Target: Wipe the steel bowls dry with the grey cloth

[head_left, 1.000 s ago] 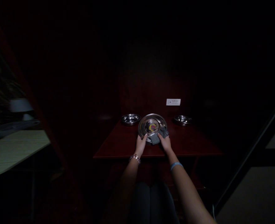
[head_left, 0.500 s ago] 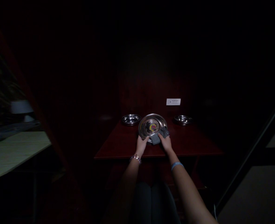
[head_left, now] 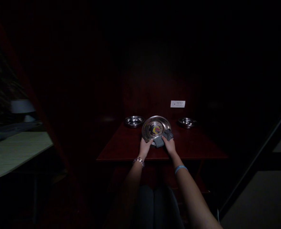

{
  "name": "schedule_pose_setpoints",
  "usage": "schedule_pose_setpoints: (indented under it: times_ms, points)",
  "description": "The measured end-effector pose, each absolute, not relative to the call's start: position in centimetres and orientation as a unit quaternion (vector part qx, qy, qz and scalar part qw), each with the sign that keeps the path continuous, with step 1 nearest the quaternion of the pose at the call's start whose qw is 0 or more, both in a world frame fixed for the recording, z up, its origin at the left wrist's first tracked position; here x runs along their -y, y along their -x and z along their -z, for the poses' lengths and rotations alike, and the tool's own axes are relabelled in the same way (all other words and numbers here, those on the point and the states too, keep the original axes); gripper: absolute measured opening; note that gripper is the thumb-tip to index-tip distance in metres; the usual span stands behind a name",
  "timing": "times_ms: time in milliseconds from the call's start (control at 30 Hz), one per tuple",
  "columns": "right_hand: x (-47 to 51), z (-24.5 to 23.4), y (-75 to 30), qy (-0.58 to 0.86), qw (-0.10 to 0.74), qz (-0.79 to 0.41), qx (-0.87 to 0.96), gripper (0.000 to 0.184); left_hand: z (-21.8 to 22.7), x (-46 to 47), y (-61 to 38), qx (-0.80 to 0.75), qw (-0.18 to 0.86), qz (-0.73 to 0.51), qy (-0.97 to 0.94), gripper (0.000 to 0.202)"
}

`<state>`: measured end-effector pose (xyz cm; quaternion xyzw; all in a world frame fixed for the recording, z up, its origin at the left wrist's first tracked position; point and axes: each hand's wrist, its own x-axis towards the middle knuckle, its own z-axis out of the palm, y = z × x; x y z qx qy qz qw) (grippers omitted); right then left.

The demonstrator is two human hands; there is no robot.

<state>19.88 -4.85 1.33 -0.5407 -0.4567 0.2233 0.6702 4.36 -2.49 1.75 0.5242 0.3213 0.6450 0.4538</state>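
A round, shiny steel plate (head_left: 148, 125) with a yellow and pink sticker at its centre is held tilted toward me over the dark red table. My left hand (head_left: 145, 148) grips its lower left rim, thumb on the face. At the lower right, my right hand (head_left: 169, 145) is closed on a grey cloth (head_left: 159, 142), which lies folded over the rim against the plate. The fingers behind the plate are hidden.
On the red table (head_left: 121, 149) stand a steel bowl (head_left: 134, 121) at the back left and another steel bowl (head_left: 187, 122) at the back right. A white socket panel (head_left: 178, 104) is on the wall behind. Far left is a pale tabletop (head_left: 18, 152).
The camera view has shifted very slightly. Both hands, the plate and the cloth stay almost in the same place.
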Motion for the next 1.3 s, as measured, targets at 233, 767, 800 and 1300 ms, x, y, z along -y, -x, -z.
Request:
schedule_pose_setpoints:
  times_ms: [233,767,800,1300]
  points:
    - [4.8,-1.38,-19.92,0.538,0.667,-0.223,0.465,0.04,-1.65,2.51,-4.36,-0.32,0.448,-0.646,-0.528,0.056]
    - [4.76,-1.43,-19.88,0.542,0.665,-0.214,0.467,0.038,-1.89,2.51,-4.47,-0.32,0.457,-0.641,-0.528,0.063]
    - [4.73,-1.39,-19.9,0.54,0.666,-0.212,0.468,0.038,-1.89,2.49,-4.49,-0.319,0.459,-0.641,-0.527,0.063]
    - [4.86,-1.46,-19.92,0.549,0.658,-0.201,0.474,0.037,-1.67,2.34,-4.46,-0.315,0.452,-0.635,-0.541,0.067]
